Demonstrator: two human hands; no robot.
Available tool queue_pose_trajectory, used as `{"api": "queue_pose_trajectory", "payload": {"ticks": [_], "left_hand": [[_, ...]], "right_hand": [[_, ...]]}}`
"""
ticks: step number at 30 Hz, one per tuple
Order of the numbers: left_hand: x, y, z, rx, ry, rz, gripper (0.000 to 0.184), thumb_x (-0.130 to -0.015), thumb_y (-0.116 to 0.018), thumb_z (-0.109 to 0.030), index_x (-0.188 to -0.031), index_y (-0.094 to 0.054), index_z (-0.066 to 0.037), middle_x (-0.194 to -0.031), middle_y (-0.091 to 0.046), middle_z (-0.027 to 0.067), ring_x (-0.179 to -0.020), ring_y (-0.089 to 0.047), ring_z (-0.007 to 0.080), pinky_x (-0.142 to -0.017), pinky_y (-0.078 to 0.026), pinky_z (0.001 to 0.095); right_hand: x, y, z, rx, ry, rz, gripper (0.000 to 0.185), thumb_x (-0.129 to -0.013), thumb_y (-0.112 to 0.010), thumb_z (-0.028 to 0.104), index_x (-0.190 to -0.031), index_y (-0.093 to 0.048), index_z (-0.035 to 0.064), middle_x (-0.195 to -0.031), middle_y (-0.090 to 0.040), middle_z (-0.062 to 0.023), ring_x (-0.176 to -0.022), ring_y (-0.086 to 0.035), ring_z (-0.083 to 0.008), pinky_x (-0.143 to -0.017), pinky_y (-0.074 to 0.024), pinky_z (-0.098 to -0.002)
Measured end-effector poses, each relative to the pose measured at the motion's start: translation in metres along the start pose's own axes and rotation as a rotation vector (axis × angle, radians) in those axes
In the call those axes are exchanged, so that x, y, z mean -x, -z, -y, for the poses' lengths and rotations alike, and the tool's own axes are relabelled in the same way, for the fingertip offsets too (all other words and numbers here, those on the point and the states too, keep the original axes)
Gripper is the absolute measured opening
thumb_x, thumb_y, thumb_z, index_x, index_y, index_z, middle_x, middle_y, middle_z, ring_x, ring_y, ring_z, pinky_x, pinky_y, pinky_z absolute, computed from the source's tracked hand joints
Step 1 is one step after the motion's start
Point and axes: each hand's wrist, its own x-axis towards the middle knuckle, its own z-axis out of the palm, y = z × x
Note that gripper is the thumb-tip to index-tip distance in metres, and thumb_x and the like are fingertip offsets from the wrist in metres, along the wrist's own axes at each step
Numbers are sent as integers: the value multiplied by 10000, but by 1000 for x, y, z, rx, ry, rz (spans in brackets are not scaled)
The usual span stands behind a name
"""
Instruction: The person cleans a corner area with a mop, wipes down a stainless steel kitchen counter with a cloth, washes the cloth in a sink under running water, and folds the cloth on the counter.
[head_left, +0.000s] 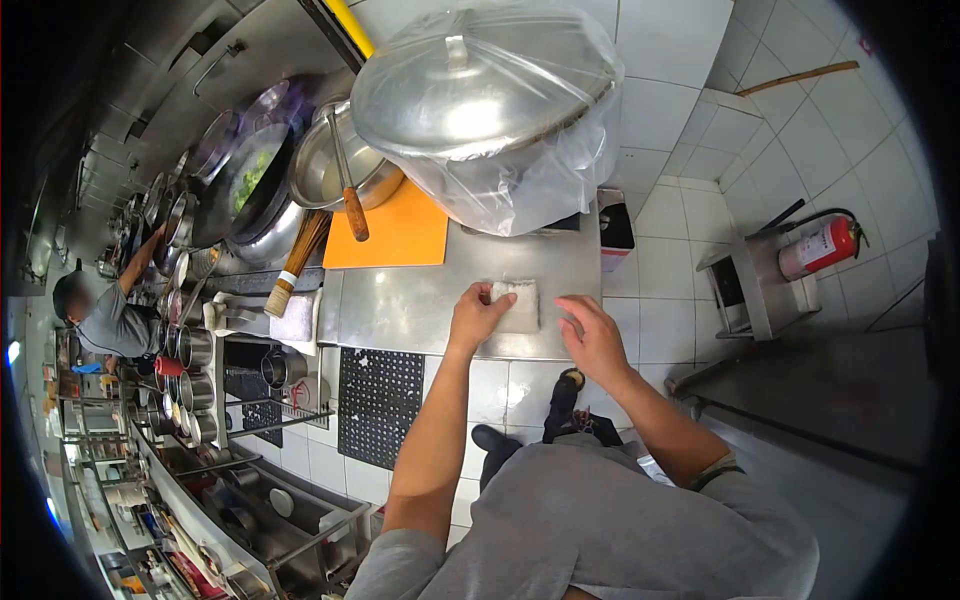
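A folded white cloth [519, 312] lies on the steel counter [400, 312] near its front edge. My left hand [477, 318] grips the cloth's left side, the thumb pressed on top and the fingers curled at its edge. To the right of the cloth, apart from it, my right hand [594, 336] is open and holds nothing, its fingers a little spread over the counter's right end.
Behind the cloth stands a large lidded pot [480, 95] wrapped in clear plastic. An orange board [400, 235], a steel bowl [345, 165] and a bamboo brush [297, 265] are at left. A co-worker [110, 315] stands far left by the woks. A fire extinguisher [820, 247] is at right.
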Motion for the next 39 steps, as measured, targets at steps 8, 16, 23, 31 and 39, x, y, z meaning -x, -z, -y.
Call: {"api": "queue_pose_trajectory", "payload": {"ticks": [8, 16, 23, 31, 39], "left_hand": [[11, 15, -22, 486, 411, 79, 382, -913, -656, -333, -1032, -612, 27, -764, -623, 38, -643, -586, 150, -604, -486, 283], [59, 47, -62, 345, -115, 83, 452, -956, -608, -339, -1228, -559, 19, -1081, -633, 106, -970, -597, 185, -887, -467, 298], [68, 10, -55, 487, -23, -203, 356, -980, -581, -312, -1070, -614, 32, -880, -659, 91, -790, -570, 119, -709, -473, 272], [39, -26, -46, -144, 6, -168, 403, -912, -657, -366, -938, -655, 37, -684, -645, 156, -665, -646, 321, -647, -499, 391], [140, 51, 23, -86, -81, -264, 481, -854, -722, -210, -1261, -550, -21, -1128, -578, 195, -925, -629, 322, -771, -539, 387]], "right_hand": [[-43, -33, -14, 444, 473, 236, 545, -777, -700, 105, -1290, -515, 93, -1270, -595, -103, -1302, -456, -307, -1115, -306, -492], [-96, 4, 23, -317, -135, 655, 345, -876, -680, 153, -1171, -529, 55, -1102, -601, -80, -1049, -560, -151, -887, -457, -295], [-62, -45, 12, -525, -312, 202, 397, -910, -659, 284, -1192, -522, 40, -1053, -638, -112, -948, -592, -194, -781, -472, -337], [-52, -37, -12, 171, -299, 55, 493, -935, -603, 282, -1312, -463, -4, -1257, -517, -247, -1129, -536, -370, -932, -443, -418], [-19, -75, 1, 620, -33, 27, 619, -874, -638, 264, -1378, -430, -29, -1447, -330, -304, -1334, -320, -487, -1078, -287, -584]]}}
